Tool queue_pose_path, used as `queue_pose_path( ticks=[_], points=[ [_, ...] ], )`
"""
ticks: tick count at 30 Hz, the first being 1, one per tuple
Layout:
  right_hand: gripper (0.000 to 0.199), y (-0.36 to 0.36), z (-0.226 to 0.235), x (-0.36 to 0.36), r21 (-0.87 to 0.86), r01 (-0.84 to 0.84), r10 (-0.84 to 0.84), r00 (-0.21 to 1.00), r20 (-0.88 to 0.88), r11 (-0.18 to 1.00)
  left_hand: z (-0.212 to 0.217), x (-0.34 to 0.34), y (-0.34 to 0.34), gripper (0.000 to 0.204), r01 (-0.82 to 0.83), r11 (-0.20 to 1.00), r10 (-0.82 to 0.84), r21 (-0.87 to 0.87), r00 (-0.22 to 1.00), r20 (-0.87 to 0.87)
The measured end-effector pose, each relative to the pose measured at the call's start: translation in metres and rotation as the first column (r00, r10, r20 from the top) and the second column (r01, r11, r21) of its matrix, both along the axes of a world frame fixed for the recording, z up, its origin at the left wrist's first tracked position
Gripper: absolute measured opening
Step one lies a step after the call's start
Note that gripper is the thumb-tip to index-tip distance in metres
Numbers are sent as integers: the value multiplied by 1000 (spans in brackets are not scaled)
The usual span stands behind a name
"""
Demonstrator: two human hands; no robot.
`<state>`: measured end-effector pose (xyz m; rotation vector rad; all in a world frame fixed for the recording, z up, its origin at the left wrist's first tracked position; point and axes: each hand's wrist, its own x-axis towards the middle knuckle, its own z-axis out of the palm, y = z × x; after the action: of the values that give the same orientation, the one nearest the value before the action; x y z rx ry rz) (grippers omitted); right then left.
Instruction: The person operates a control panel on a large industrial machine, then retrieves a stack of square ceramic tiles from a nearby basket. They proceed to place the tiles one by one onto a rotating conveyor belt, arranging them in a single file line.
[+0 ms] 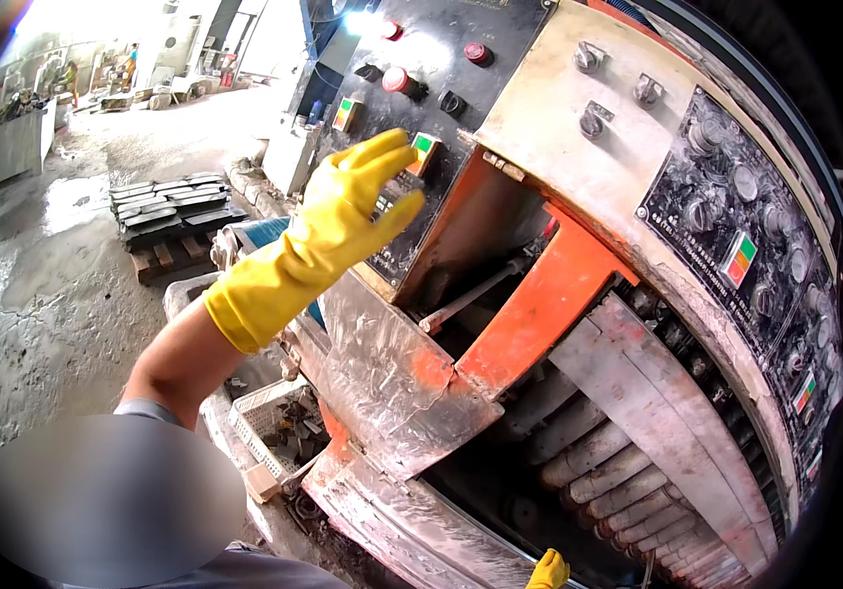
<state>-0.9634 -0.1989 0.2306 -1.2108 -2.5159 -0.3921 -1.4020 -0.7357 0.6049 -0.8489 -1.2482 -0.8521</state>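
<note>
My left hand [358,196], in a long yellow rubber glove, is raised at the dark control panel [449,74]. Its fingers are stretched out and hold nothing. The fingertips are beside a push-button switch [425,147] with green and orange parts, and partly cover it; whether they touch it I cannot tell. Low at the bottom edge, only a small part of my right hand [549,569] shows, also in a yellow glove. Its fingers look bent, next to the thin metal rim [485,535] of the machine; anything inside them is hidden.
Red buttons [397,80] and black knobs [452,103] stick out from the panel. An orange bracket [539,304] and a row of rollers [603,466] lie below. A white crate [257,432] of broken pieces stands near my arm. Slabs [171,204] are stacked on a pallet [161,257].
</note>
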Motion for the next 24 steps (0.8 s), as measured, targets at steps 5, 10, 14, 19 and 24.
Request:
queue_pose_path(
  ticks=[5,10,14,19,24],
  points=[
    [42,9,-9,2,102,-53,60,996,-67,993,3,-4,3,45,39,950,87,-309,919,384],
    [46,12,-22,3,97,-71,74,997,-30,993,-9,25,-7,50,-62,968,92,-244,989,112],
    [34,80,-54,19,316,-199,192,980,53,928,-16,22,-1,49,-3,980,53,-197,967,247],
    [37,100,-71,26,209,-100,118,990,-74,973,-34,-25,4,56,-32,982,68,-188,979,191],
    [32,106,-69,18,236,-67,124,965,-232,969,-32,-47,8,67,-41,969,80,-243,985,150]
  ],
)
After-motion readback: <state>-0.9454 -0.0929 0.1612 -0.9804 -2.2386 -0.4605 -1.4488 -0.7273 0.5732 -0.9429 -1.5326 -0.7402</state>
